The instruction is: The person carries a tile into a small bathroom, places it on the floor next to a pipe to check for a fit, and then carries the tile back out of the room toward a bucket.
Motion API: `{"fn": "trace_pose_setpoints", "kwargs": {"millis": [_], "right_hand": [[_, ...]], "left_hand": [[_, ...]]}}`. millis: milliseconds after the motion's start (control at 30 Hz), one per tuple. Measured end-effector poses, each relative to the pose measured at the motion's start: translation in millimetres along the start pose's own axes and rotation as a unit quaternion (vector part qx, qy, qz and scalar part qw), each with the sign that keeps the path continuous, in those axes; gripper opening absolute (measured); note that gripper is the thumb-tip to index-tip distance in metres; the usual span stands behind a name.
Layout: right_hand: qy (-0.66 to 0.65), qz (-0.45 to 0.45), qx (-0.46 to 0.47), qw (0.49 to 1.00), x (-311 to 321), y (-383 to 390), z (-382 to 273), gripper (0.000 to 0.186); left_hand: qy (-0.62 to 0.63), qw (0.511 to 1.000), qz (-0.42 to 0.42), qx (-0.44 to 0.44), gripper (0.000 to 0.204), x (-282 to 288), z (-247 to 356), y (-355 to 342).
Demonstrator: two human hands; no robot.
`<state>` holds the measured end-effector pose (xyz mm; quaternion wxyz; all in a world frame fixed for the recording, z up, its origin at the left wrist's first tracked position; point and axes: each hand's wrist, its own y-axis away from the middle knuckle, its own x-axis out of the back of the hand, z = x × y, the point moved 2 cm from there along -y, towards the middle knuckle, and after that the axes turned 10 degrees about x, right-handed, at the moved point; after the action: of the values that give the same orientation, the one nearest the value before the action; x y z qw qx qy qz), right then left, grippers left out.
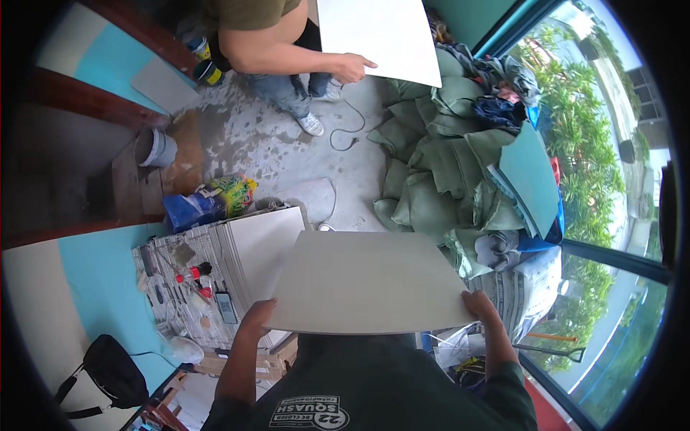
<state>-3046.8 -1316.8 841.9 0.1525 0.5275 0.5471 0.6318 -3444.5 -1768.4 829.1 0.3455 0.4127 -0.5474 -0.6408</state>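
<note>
A large flat beige-grey tile (370,280) is held level in front of my waist. My left hand (259,316) grips its left edge near the near corner. My right hand (479,304) is closed on the opposite edge, also near the corner. The fingers of both hands are mostly hidden under the tile. Close to my left hand stands a stack of similar tiles (264,248) beside cardboard-topped boxes. Across the room, another person (262,43) holds a large white tile (381,43) with one visible hand on its lower edge.
Green woven sacks (435,169) are heaped on the right by the window, with teal sheets (530,179) leaning there. Loose tools and a phone (226,307) lie on the boxes at left. A cable (352,129) crosses the wet floor. A bucket (156,148) stands far left.
</note>
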Motion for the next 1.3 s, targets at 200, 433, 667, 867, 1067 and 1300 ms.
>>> {"fn": "trace_pose_setpoints", "kwargs": {"millis": [200, 433, 667, 867, 1067, 1300], "right_hand": [[0.008, 0.014, -0.047, 0.999, 58.2, -114.6, -39.2, 0.059], [0.083, 0.013, -0.032, 0.996, 125.7, -261.7, -96.8, 0.059], [0.203, -0.068, 0.007, 0.977, 131.7, -382.8, -159.2, 0.058], [0.309, -0.091, 0.114, 0.94, 116.2, -451.6, -152.4, 0.052], [0.431, -0.143, 0.242, 0.857, 110.4, -506.0, -115.9, 0.044], [0.283, -0.086, 0.133, 0.946, 120.3, -492.9, -157.1, 0.064]], "left_hand": [[-0.099, 0.994, 0.024, -0.028, 0.033, 36.3, -27.9, -51.1], [-0.29, 0.939, 0.048, -0.179, 0.032, 10.7, -73.6, -117.2], [-0.398, 0.881, 0.172, -0.19, 0.029, -9.1, -113.1, -181.8], [-0.103, 0.979, 0.158, -0.079, 0.042, -33.7, -114.9, -213.4], [0.273, 0.961, 0.021, -0.043, 0.037, -48.7, -152.6, -250.0], [0.266, 0.963, 0.036, 0.001, 0.05, -67.4, -164.7, -269.7]]}}
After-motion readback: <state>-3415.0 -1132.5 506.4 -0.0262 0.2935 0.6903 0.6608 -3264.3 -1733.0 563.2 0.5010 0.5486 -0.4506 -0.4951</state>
